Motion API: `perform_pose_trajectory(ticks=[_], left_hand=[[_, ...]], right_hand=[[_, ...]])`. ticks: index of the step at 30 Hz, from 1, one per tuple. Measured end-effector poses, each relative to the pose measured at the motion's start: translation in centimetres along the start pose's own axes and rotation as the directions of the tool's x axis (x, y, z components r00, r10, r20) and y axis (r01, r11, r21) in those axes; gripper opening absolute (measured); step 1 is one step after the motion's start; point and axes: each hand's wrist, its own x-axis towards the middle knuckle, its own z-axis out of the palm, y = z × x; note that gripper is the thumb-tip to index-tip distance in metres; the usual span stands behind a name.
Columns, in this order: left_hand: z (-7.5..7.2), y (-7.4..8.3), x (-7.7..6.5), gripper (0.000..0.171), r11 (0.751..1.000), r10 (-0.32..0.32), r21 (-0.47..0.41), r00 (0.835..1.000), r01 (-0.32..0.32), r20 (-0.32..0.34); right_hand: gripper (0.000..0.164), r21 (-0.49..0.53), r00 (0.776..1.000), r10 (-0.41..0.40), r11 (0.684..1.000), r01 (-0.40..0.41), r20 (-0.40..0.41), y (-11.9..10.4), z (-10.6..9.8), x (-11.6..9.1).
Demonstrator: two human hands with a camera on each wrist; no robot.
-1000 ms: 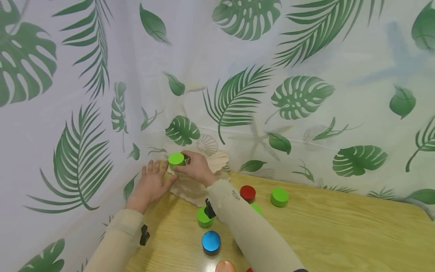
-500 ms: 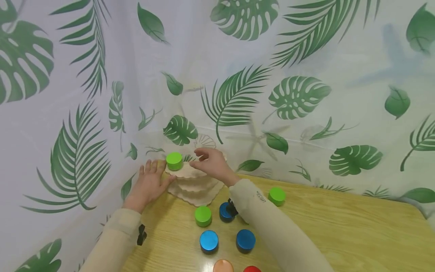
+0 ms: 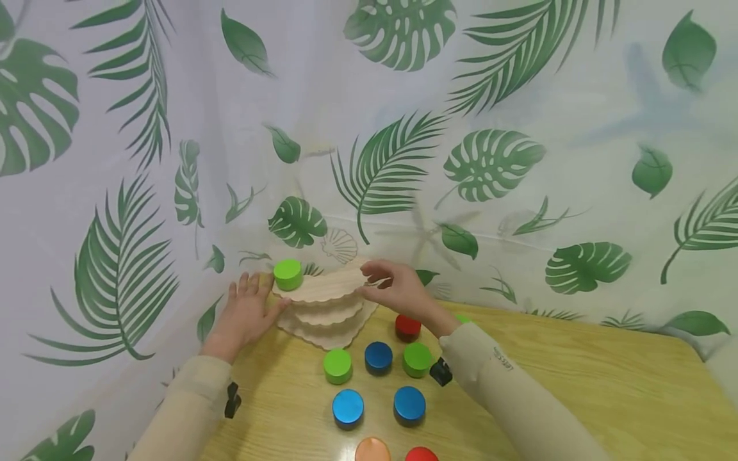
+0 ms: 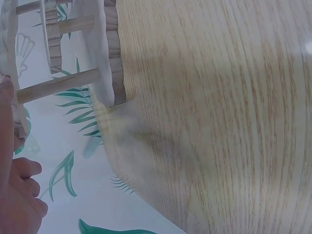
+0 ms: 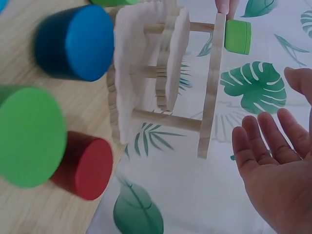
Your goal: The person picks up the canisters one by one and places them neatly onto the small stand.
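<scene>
A pale wooden tiered stand (image 3: 319, 289) with scalloped edges and round posts stands in the corner of the table. On the left end of its top tier sits a short green cylinder (image 3: 287, 275). My left hand (image 3: 245, 318) lies against that end, its fingers stretched out and its thumb at the tier's edge; in the left wrist view part of the hand (image 4: 19, 195) shows at the left. By the right end of the top tier is my right hand (image 3: 401, 293). The right wrist view shows its palm (image 5: 278, 180) empty and its fingers loosely bent.
On the table in front of the stand are green (image 3: 337, 365), blue (image 3: 378, 357) and red (image 3: 407, 326) cylinders, with an orange piece (image 3: 372, 450) at the near edge of view. A white leaf-print sheet (image 3: 501, 269) hangs behind and at the left.
My right hand has let go of the green cylinder on the top tier and moved right along the tier. The left hand stays at the stand's left end. The view has shifted slightly.
</scene>
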Motion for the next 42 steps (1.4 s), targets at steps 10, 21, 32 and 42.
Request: perform_pose_trajectory(ticks=[10, 21, 32, 42], left_hand=[[-0.3, 0.3, -0.4, 0.083, 1.0, -0.001, -0.018, 1.0, 0.001, -0.005], [-0.1, 0.2, -0.5, 0.087, 1.0, 0.004, -0.019, 1.0, -0.005, -0.006], [0.1, 0.5, -0.5, 0.083, 1.0, 0.009, -0.023, 1.0, -0.009, -0.027], [0.0, 0.4, -0.5, 0.082, 1.0, 0.012, -0.024, 1.0, -0.012, -0.015]], right_hand=[[0.05, 0.024, 1.0, 0.022, 0.999, -0.022, -0.015, 1.4, -1.9, -4.2], [0.049, -0.016, 0.999, 0.006, 1.0, -0.007, -0.034, 5.2, -3.9, -8.8], [0.052, -0.008, 0.998, 0.063, 0.998, -0.063, -0.022, 8.1, -4.5, -12.2], [0.06, 0.063, 0.993, 0.116, 0.991, -0.117, 0.017, 10.4, -3.8, -13.8]])
